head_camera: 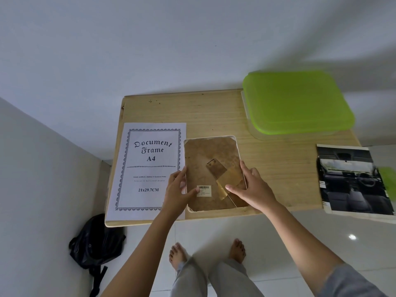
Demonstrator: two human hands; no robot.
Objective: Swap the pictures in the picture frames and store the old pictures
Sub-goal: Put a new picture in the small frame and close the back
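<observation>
A white-rimmed picture frame [211, 154] lies face down on the wooden table [278, 168], showing its brown backing board, a folding stand and a barcode sticker. My left hand [179, 190] grips its left edge, thumb on the board near the sticker. My right hand [249, 186] holds the right edge, thumb resting by the stand. A white "Document Frame A4" sheet [147, 168] lies flat just left of the frame. A car-interior photo [353, 181] overhangs the table's right edge.
A clear container with a green lid [296, 101] sits at the back right of the table. A black bag [96, 243] lies on the tiled floor beside the table's left corner. My bare feet stand close to the front edge. White walls behind and left.
</observation>
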